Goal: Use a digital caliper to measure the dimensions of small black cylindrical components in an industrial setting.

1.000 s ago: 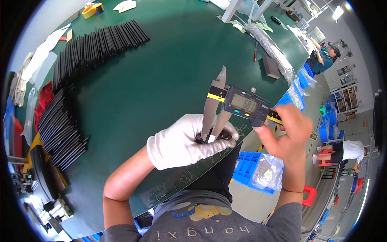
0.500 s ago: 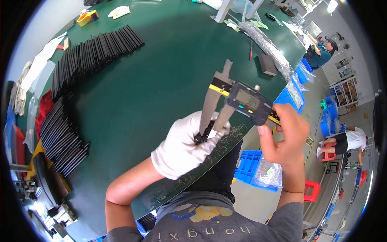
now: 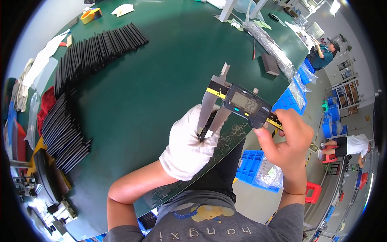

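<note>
A digital caliper (image 3: 246, 103) with a lit display is in my bare right hand (image 3: 287, 139), whose thumb and fingers grip the beam's end and slide. My left hand (image 3: 185, 145), in a white glove, is closed around a slim black rod (image 3: 206, 128). One end of this rod lies between the caliper's long jaws; most of it is hidden by the glove and jaws. To the left on the green table (image 3: 161, 76), many similar black rods (image 3: 100, 50) lie side by side in a curved row. A nearer batch of thin dark rods (image 3: 66, 133) continues that row.
A dark block (image 3: 270, 64) and a plastic-wrapped bundle (image 3: 272, 46) lie at the table's right. Yellow tape (image 3: 89, 16) sits far left. A blue crate (image 3: 250, 166) with plastic bags stands beyond the near edge, by a red stool (image 3: 312, 192). Two people are farther right.
The caliper's jaws have come closer together around the rod, and its display has changed. My left hand has turned slightly and shifted, covering more of the rod.
</note>
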A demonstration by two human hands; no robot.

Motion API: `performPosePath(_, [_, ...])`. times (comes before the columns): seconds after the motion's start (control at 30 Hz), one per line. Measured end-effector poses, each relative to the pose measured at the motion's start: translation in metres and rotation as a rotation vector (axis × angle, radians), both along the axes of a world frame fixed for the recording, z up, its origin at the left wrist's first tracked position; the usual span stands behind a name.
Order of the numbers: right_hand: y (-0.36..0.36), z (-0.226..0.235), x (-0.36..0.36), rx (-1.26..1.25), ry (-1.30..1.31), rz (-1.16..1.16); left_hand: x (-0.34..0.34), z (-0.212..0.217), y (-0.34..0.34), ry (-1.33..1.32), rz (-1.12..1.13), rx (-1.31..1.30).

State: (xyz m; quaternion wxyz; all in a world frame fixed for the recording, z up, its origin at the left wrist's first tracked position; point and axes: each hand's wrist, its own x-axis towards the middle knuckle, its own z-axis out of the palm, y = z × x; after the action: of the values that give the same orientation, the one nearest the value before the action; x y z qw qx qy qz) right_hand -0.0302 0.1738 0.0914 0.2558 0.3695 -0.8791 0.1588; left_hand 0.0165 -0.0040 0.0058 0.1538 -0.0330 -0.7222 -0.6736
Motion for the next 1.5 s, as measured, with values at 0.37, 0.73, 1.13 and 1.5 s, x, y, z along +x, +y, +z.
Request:
performPosePath(0.37, [-0.004,0.005,-0.003,0.023,0.095,-0.011,-0.002,0.003,0.001,0.060,0.039,0.018])
performPosePath(0.73, [0.007,-0.013,0.001,-0.157,-0.107,-0.014,-0.004,-0.017,-0.003,0.128,-0.026,0.086])
performPosePath(1.13, [0.015,-0.137,0.020,-1.090,-1.016,-0.002,-0.036,-0.034,-0.027,-0.475,0.539,1.439])
performPosePath(1.5, [0.021,-0.148,0.026,-1.290,-0.645,0.060,-0.041,-0.030,0.053,-0.628,0.500,1.724])
